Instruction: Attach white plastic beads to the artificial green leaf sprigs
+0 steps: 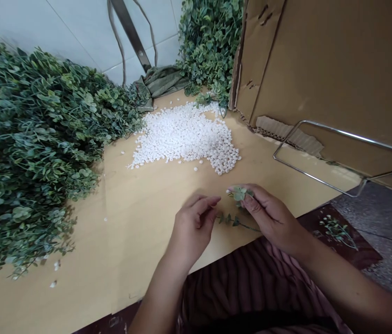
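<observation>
My right hand (268, 215) pinches a small artificial green leaf sprig (239, 195); its thin stem (240, 224) trails out below the fingers. My left hand (194, 222) is curled just left of it, thumb and fingertips pressed together near the stem's end, and I cannot make out what they hold. Both hands hover above the near edge of a pale wooden table (129, 218). A heap of small white plastic pieces (187, 137) lies just beyond the hands.
A large pile of artificial green foliage (32, 153) covers the table's left side, and more foliage (209, 46) stands at the back. A cardboard box (328, 69) and a metal wire frame (321, 178) are on the right. A loose sprig (337, 229) lies on a dark surface at right.
</observation>
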Demonstrator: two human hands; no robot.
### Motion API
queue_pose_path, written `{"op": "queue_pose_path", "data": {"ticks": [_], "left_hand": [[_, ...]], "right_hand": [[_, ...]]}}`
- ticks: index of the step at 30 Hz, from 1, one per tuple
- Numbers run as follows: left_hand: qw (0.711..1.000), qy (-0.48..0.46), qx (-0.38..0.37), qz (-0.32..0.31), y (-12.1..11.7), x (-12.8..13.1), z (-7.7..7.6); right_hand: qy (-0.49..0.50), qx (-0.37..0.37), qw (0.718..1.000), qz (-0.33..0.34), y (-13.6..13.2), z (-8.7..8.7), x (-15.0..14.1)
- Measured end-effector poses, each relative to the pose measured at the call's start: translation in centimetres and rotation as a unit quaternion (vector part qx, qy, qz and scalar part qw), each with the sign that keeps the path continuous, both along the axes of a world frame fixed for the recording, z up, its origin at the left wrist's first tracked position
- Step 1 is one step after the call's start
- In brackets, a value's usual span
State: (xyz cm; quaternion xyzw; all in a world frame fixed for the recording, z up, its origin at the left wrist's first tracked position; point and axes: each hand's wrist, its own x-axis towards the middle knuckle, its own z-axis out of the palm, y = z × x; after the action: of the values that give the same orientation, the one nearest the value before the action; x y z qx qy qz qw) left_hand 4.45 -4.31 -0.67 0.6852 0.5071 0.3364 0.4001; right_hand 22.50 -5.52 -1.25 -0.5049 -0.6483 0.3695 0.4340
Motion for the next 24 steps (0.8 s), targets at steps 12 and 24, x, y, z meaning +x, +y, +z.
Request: {"op": "queue_pose_path", "data": {"ticks": [12,24], "left_hand": [[0.943,0.3,0.142,-0.019,7.7,2.2,0.2],[0.941,0.308,0.127,-0.053,7.4,3.2,0.8]], "right_hand": [[-0.054,0.098,0.994,0.012,-0.5,0.0,-1.3],[-0.004,0.039,0.999,-0.01,-0.4,0.0,-1.0]]}}
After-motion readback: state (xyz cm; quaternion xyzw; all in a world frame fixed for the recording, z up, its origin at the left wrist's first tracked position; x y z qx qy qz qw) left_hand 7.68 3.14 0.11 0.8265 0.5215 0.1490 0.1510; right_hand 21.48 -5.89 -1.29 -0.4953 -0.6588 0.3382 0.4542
